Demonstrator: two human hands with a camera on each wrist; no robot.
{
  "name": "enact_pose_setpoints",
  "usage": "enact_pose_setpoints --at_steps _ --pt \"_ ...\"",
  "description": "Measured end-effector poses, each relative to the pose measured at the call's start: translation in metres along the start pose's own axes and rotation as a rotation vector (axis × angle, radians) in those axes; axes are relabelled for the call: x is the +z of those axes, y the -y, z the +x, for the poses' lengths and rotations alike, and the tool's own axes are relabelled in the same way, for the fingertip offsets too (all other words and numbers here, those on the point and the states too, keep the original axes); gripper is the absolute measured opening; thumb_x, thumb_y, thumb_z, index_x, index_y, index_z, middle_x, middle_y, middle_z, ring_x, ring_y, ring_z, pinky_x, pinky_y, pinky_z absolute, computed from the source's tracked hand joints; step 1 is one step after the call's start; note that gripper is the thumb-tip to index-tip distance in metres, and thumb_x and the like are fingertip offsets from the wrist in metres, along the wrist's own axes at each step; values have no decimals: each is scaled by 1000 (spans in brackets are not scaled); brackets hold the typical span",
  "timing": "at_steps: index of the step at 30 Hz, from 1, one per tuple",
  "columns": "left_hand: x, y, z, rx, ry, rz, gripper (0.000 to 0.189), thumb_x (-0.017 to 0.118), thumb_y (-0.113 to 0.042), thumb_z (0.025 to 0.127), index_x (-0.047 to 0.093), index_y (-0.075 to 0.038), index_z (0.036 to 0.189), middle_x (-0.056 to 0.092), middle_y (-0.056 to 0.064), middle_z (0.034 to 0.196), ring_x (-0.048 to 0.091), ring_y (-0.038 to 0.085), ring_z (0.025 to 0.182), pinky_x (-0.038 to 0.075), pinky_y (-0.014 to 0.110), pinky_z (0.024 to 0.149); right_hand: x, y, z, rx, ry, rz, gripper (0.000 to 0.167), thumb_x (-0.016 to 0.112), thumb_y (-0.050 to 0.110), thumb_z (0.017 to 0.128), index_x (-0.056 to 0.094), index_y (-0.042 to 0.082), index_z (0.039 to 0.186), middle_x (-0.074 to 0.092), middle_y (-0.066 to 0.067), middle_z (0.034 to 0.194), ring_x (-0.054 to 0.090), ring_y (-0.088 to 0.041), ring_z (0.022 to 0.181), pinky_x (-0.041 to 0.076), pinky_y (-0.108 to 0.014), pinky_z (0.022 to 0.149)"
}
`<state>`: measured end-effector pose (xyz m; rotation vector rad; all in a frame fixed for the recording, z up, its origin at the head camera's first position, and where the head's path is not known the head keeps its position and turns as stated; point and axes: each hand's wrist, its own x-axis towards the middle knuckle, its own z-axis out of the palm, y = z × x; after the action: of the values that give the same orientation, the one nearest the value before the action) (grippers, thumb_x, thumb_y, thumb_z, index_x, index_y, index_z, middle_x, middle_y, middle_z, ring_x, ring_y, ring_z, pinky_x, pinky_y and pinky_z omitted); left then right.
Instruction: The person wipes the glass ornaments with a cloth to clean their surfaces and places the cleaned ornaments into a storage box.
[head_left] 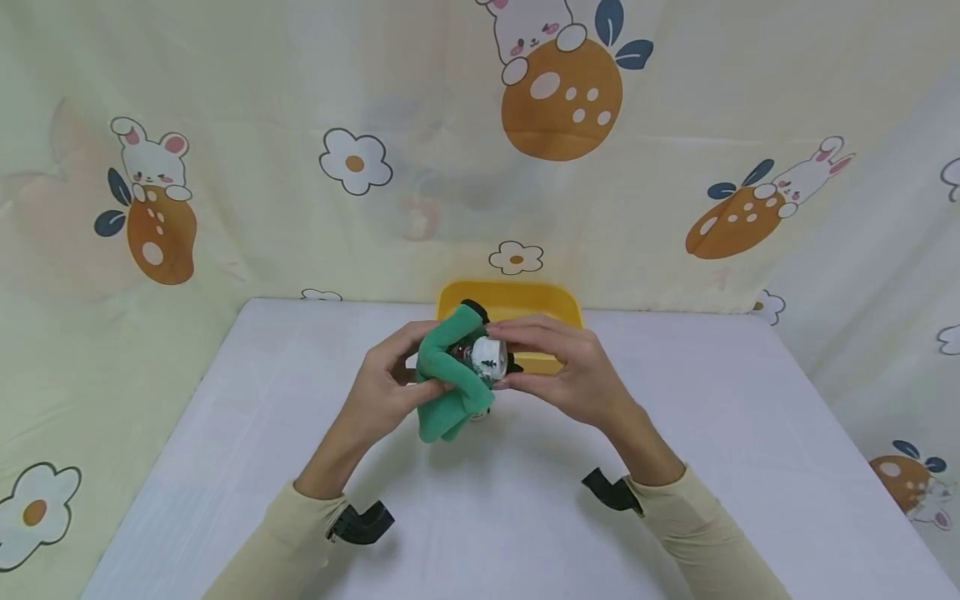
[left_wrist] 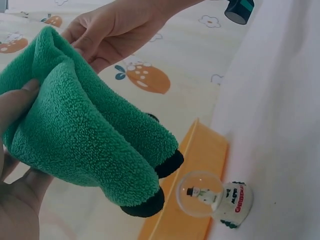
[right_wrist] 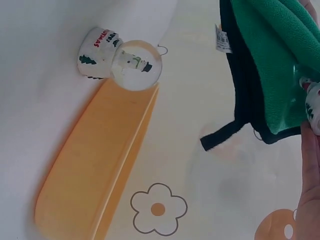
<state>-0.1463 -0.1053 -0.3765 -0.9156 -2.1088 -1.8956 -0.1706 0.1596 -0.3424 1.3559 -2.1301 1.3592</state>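
Head view: curtain with bunny, fruit and flower prints is hanging behind and beside the setup. White table is filling the lower half. Two beige sleeves are reaching in from the near edge. Yellow tray is sitting at the table's far edge, partly hidden behind the hands. Right hand is pinching the base of the held globe, thumb below, fingers above, gap only as wide as the base. Left hand is gripping the cloth, thumb on top, other fingers partly hidden under it. Green cloth is hanging folded around the held globe, above the table; its black edging and strap are showing in the right wrist view. Black wrist mounts are sticking out at both cuffs. Held globe is pointing its white base toward the right hand, dome side tucked into the cloth. Standing globe, snowman inside, is resting upright on the table in front of the tray. White tag is dangling from the cloth's edging.
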Motion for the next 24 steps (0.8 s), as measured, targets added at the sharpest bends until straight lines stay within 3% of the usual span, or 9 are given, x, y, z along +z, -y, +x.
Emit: enact_pose_setpoints --at_steps 10,24 --pt "2 -2 1 61 -11 16 62 78 8 83 57 -10 139 62 8 133 60 25 119 63 41 83 1 1 0 106 -21 19 60 88 -3 73 68 2 128 72 -10 120 74 -18 98 61 -30 85" --pt "4 1 -1 86 -45 80 61 79 9 81 59 -9 136 63 9 130 63 26 116 64 37 79 5 1 0 214 -70 -11 37 83 2 82 73 2 117 77 -6 100 74 -13 81 63 -27 75"
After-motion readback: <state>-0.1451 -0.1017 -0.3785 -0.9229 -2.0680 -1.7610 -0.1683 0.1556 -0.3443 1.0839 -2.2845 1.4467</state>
